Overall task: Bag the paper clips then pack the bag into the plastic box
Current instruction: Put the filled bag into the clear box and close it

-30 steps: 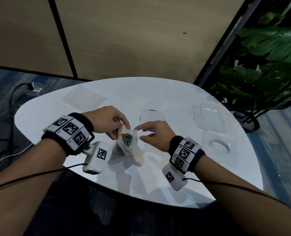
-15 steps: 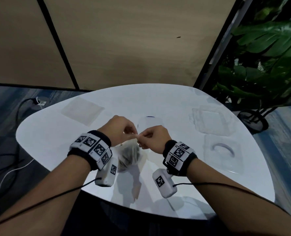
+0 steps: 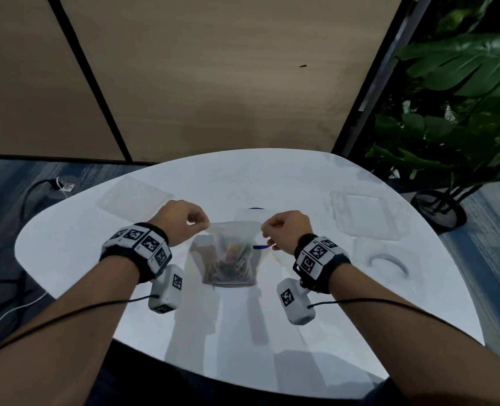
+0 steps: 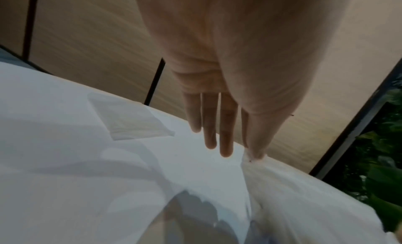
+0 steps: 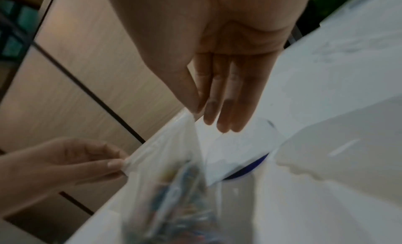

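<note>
Bag [image 3: 228, 253] hangs just above the surface [image 3: 96, 238], stretched by its top corners: left hand [image 3: 181, 221] pinches one, right hand [image 3: 286, 230] the other. Thin, limp, slippery film; clips [image 3: 228, 265] weigh down its bottom, so the top edge seems the best hold. Box [image 3: 366, 212] lies well right of the bag. Seal unreadable.

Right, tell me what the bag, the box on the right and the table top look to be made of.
Bag: thin clear plastic film; the coloured paper clips show through and it creases where both hands pinch it.
Plastic box: stiffer clear plastic, probably moulded; it holds its ridged shape.
Table: smooth, glossy white top, likely laminate or lacquer; it shows reflections.
</note>
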{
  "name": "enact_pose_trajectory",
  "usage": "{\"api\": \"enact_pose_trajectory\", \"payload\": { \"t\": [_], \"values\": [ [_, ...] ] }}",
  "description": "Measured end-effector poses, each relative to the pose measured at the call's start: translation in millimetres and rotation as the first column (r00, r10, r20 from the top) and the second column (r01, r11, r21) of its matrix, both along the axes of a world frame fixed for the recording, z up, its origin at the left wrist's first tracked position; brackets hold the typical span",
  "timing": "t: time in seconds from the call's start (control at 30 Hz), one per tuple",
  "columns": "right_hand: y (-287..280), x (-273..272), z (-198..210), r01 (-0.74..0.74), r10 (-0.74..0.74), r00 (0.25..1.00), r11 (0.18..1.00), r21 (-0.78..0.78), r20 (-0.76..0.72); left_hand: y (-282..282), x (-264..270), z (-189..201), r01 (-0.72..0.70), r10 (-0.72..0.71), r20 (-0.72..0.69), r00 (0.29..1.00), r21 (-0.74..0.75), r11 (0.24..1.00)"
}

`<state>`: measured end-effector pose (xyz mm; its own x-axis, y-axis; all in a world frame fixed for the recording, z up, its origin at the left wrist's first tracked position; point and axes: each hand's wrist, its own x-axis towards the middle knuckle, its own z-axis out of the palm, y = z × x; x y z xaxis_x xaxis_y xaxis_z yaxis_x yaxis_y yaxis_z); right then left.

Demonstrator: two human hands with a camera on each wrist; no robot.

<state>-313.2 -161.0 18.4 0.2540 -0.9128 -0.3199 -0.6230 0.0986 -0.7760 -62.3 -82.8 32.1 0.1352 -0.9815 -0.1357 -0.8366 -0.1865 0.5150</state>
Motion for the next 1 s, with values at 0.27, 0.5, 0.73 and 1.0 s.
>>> {"api": "enact_pose_trajectory", "payload": {
  "t": [0.27,0.5,0.73,1.0],
  "values": [
    [-55,-97,-25,-0.049,0.007,0.693,0.998,-0.038,-0.721,2,63,-78,-0.323,0.26,0.295,0.919,0.188,0.927],
    [-60,-143,-44,-0.176,0.082,0.656,0.983,-0.046,-0.751,11,72,-79,-0.33,0.272,0.289,0.918,0.176,0.927],
    [-29,-88,-30,-0.415,0.272,0.628,0.91,-0.017,-0.729,4,40,-14,-0.505,0.507,-0.003,0.862,-0.105,0.857],
    [49,-38,-16,-0.605,0.573,0.633,0.785,0.129,-0.52,2,-50,48,-0.296,0.225,-0.208,0.952,-0.431,0.852]
  ]
}}
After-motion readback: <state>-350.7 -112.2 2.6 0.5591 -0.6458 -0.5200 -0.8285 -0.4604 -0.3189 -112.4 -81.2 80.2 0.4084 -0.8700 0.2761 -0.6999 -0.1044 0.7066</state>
